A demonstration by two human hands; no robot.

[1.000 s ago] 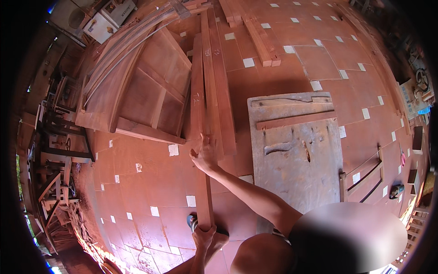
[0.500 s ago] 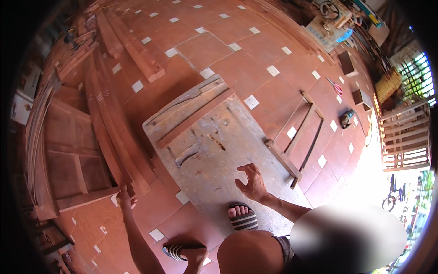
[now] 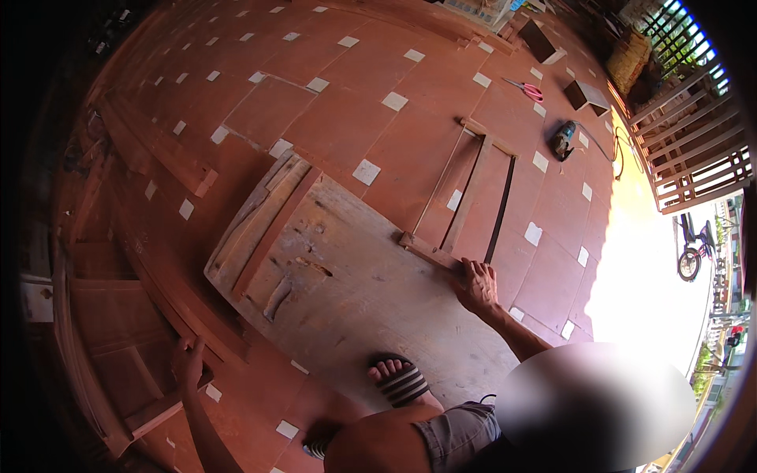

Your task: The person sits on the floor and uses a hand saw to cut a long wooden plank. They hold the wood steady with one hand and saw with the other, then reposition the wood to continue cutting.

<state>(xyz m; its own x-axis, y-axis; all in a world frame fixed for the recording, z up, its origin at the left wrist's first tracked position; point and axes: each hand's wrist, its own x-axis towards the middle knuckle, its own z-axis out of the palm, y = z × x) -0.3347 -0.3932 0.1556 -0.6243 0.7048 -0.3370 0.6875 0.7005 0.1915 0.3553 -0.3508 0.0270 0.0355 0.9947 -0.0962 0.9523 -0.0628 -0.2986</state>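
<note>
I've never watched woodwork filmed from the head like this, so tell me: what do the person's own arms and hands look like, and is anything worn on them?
Both arms are bare: no sleeves, gloves, watch or bands show. The left hand and right hand end slim forearms that come in from the lower edge. Rings, if any, are too small to tell. Grey shorts show just below them.

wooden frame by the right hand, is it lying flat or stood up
Lying flat. The wooden frame rests on the tiled floor beside the board; the right hand grips its near corner.
</note>
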